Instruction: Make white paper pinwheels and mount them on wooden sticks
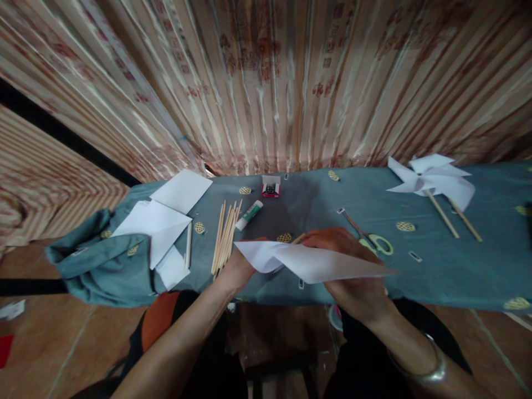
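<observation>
A folded white paper pinwheel (316, 263) is held between my two hands above the front of the table. My left hand (243, 266) is closed at its left end, most of its fingers hidden behind the paper. Curled behind and under the right part of the pinwheel is my right hand (353, 288), closed on it. A short length of wooden stick (298, 239) shows beside the right fingers; the paper hides the rest. Just beyond my right hand lie scissors with pale green handles (381, 244).
Several wooden sticks (226, 235) lie left of centre beside a glue stick (249, 215). A small red-and-white box (271, 187) of dark pieces stands behind. White paper sheets (170, 227) are at left, finished pinwheels (434, 176) at right. Curtains hang behind the cloth-covered table (457, 271).
</observation>
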A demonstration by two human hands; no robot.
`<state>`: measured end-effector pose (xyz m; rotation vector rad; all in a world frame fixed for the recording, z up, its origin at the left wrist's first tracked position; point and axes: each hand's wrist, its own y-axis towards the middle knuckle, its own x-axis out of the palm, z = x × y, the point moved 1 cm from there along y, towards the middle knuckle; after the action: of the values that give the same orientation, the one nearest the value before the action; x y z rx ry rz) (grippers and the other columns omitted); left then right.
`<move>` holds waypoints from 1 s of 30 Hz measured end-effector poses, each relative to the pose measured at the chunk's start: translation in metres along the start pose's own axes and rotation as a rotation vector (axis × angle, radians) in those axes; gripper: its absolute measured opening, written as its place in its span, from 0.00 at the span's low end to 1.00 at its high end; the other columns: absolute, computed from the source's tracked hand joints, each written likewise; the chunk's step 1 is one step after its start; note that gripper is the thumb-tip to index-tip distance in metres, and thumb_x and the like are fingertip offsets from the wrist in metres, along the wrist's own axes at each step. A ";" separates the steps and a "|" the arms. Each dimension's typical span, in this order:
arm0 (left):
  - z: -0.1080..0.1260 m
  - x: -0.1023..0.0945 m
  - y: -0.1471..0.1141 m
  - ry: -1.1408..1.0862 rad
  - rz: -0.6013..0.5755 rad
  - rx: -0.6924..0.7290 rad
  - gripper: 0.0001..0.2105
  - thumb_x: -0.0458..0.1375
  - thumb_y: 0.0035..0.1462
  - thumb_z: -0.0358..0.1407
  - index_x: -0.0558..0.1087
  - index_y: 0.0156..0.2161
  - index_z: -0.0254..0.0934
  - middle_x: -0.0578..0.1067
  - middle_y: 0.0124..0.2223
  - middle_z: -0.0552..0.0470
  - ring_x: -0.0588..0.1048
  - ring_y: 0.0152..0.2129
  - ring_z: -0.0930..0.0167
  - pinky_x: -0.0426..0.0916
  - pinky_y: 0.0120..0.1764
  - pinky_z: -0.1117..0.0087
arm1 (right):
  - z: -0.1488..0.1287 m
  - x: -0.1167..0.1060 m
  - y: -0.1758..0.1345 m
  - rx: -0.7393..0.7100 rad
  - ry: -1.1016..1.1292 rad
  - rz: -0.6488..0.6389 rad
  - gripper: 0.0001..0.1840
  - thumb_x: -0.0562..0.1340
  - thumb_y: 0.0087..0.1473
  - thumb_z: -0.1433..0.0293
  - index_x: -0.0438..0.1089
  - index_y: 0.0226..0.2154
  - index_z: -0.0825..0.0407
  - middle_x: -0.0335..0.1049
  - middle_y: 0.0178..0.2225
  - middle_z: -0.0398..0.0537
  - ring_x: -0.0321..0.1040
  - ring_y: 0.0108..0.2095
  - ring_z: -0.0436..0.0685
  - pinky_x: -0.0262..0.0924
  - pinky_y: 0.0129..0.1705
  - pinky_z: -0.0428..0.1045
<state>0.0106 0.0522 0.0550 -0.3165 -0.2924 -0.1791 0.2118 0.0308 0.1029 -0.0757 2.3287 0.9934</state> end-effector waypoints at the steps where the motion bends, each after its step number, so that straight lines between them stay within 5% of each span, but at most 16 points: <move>1: -0.001 0.000 0.000 0.006 0.028 0.001 0.20 0.75 0.27 0.43 0.77 0.26 0.32 0.75 0.25 0.52 0.70 0.23 0.74 0.66 0.27 0.75 | 0.001 0.001 0.000 0.033 0.033 0.000 0.09 0.59 0.57 0.74 0.69 0.42 0.49 0.77 0.38 0.46 0.73 0.40 0.57 0.68 0.43 0.53; 6: -0.004 -0.006 -0.002 0.120 0.027 0.030 0.19 0.74 0.31 0.44 0.80 0.28 0.33 0.80 0.29 0.48 0.75 0.26 0.69 0.70 0.33 0.70 | 0.008 0.011 -0.002 0.323 0.218 0.020 0.08 0.61 0.54 0.74 0.74 0.35 0.48 0.78 0.37 0.44 0.74 0.40 0.57 0.68 0.44 0.53; 9: -0.006 -0.012 -0.001 0.257 -0.002 0.092 0.14 0.71 0.38 0.42 0.81 0.28 0.34 0.80 0.29 0.48 0.75 0.27 0.68 0.70 0.32 0.70 | 0.014 0.018 -0.001 0.526 0.317 0.008 0.06 0.63 0.51 0.70 0.77 0.33 0.50 0.79 0.33 0.45 0.74 0.34 0.57 0.68 0.36 0.50; 15: -0.009 -0.020 -0.001 0.401 0.011 0.220 0.08 0.68 0.43 0.40 0.82 0.27 0.37 0.80 0.29 0.48 0.76 0.28 0.68 0.69 0.32 0.72 | 0.030 0.035 0.001 0.826 0.622 -0.038 0.15 0.70 0.41 0.59 0.77 0.30 0.53 0.79 0.27 0.47 0.72 0.27 0.56 0.67 0.30 0.49; 24: -0.012 -0.029 -0.008 0.510 0.056 0.246 0.10 0.69 0.42 0.42 0.82 0.27 0.36 0.79 0.27 0.47 0.75 0.24 0.69 0.69 0.29 0.72 | 0.041 0.061 -0.008 1.032 0.826 -0.054 0.21 0.75 0.30 0.59 0.76 0.27 0.54 0.78 0.27 0.46 0.72 0.26 0.55 0.65 0.32 0.49; 30: -0.022 -0.029 -0.020 0.570 0.096 0.206 0.08 0.68 0.44 0.39 0.82 0.28 0.36 0.79 0.27 0.48 0.76 0.25 0.70 0.68 0.30 0.73 | 0.046 0.065 -0.007 1.057 0.798 -0.240 0.23 0.74 0.30 0.56 0.75 0.29 0.54 0.77 0.27 0.45 0.72 0.27 0.54 0.65 0.34 0.50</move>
<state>-0.0157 0.0303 0.0313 -0.0658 0.2672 -0.1359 0.1841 0.0678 0.0382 -0.3584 3.1370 -0.5802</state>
